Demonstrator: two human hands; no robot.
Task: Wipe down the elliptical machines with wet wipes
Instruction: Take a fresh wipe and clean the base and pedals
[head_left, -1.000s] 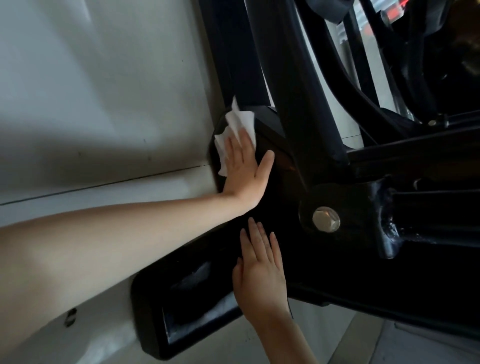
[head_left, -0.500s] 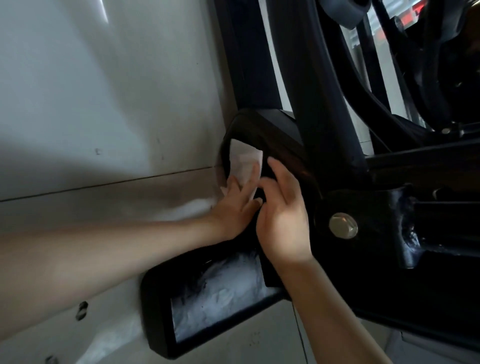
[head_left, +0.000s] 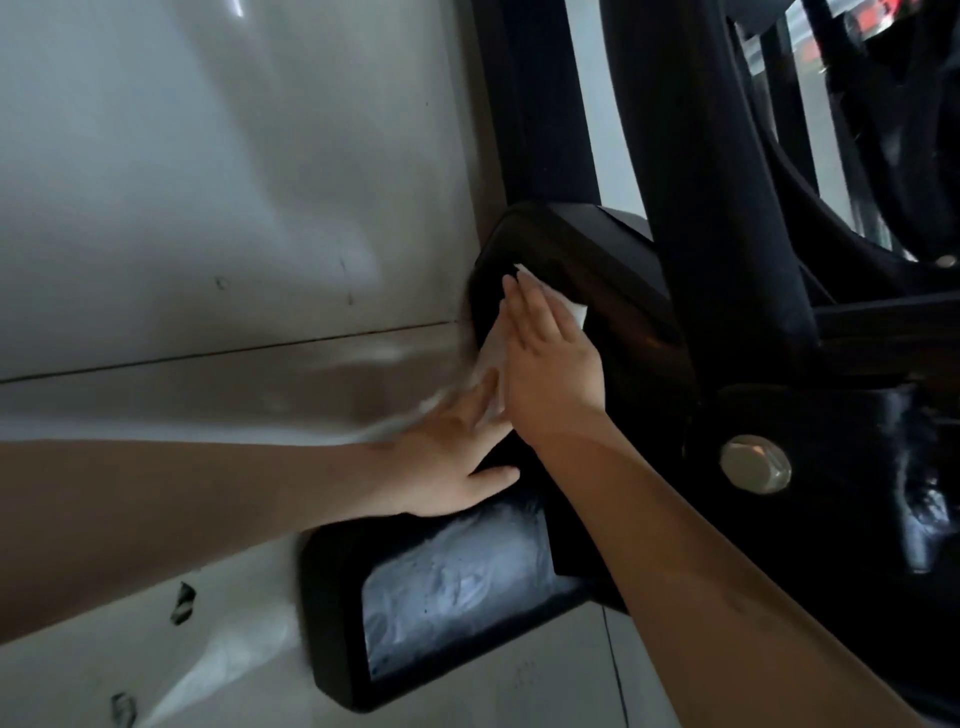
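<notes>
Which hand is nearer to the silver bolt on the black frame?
Right. The right hand lies flat on the wet wipe, up and left of the silver bolt; the left hand is farther left.

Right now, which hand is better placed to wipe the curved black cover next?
Right. The right hand presses the wet wipe flat against the black cover; the left hand sits lower down.

Left grip and right grip are bare, as are both forearms.
</notes>
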